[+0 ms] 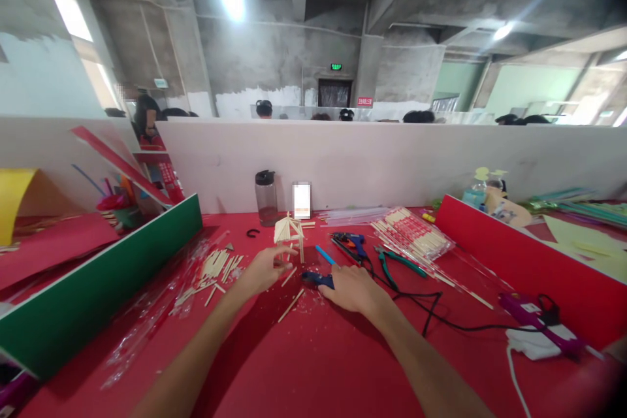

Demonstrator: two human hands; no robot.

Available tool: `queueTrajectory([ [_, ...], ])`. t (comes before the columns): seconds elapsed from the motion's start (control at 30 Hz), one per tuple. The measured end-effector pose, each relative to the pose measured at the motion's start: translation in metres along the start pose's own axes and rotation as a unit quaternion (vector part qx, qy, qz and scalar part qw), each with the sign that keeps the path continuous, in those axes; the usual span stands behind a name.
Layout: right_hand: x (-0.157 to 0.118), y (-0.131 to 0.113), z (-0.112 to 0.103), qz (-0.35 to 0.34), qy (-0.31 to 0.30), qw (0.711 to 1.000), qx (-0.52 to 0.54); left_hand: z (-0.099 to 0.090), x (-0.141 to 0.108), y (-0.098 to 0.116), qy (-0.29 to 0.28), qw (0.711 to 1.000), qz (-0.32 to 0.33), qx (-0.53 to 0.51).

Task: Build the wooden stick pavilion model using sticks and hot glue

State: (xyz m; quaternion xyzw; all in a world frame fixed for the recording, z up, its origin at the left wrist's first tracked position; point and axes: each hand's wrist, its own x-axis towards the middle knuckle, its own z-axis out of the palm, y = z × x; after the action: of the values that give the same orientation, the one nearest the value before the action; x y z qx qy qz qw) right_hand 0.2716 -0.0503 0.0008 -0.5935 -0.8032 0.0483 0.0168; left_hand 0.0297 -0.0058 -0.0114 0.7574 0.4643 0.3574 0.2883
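A small pale-wood stick structure with a slatted roof and thin legs (289,230) is seen standing on the red bench (313,366), in front of a clear grey bottle with a black lid (266,199) and an upright phone with a white screen (302,201). The left hand (264,270) is held just in front of the structure, its fingers (281,251) curled and partly open, with a gap seen between thumb and forefinger; whether a leg is touched cannot be told. The right hand (351,289) is laid palm down, its thumb side against a dark blue handheld tool (318,280); whether the tool is gripped cannot be told. A bright blue stick (324,255) is seen by its fingertips. Loose pale wooden sticks (214,265) are scattered left of the left hand. To the right of the structure are placed a blue glue gun (355,243), green-handled pliers (402,262) and a plastic-wrapped bundle of wooden sticks (414,235).
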Motion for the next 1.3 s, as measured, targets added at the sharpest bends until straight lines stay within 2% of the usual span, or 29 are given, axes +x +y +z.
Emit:
queueTrajectory([
  [0.13,0.004,-0.012,0.016,-0.004,0.045,0.999,-0.008,-0.003,0.001,0.002,-0.015,0.997,0.033,0.062],
  [0.27,0.008,-0.017,0.027,-0.009,0.073,0.997,-0.005,-0.001,0.003,0.000,-0.022,0.995,0.058,0.078],
  [0.37,0.011,-0.014,0.025,-0.029,0.097,0.995,0.021,0.002,0.003,-0.001,-0.006,0.993,0.076,0.087],
  [0.47,0.018,-0.011,0.017,-0.054,0.143,0.983,0.098,0.003,0.001,0.001,0.000,0.988,0.111,0.102],
  [0.53,0.023,-0.009,0.011,-0.082,0.180,0.961,0.196,0.004,-0.001,0.001,-0.007,0.980,0.161,0.113],
  [0.6,0.029,-0.008,0.008,-0.118,0.199,0.920,0.315,0.005,-0.002,0.000,-0.019,0.966,0.227,0.124],
  [0.67,0.036,-0.009,0.008,-0.141,0.201,0.875,0.418,0.007,-0.002,-0.001,-0.027,0.949,0.280,0.140],
  [0.73,0.044,-0.010,0.010,-0.148,0.188,0.840,0.487,0.009,-0.002,-0.003,-0.024,0.941,0.300,0.156],
  [0.83,0.054,-0.011,0.011,-0.146,0.150,0.810,0.547,0.009,-0.001,-0.003,-0.012,0.941,0.295,0.167],
  [1.0,0.068,-0.013,0.003,-0.150,0.118,0.779,0.597,0.006,-0.003,-0.003,0.015,0.937,0.296,0.188],
  [1.17,0.083,-0.019,-0.011,-0.174,0.092,0.772,0.604,0.008,-0.003,-0.004,0.023,0.949,0.263,0.173],
  [1.3,0.090,-0.025,-0.016,-0.181,0.106,0.762,0.613,0.012,0.000,-0.005,0.064,0.965,0.205,0.148],
])
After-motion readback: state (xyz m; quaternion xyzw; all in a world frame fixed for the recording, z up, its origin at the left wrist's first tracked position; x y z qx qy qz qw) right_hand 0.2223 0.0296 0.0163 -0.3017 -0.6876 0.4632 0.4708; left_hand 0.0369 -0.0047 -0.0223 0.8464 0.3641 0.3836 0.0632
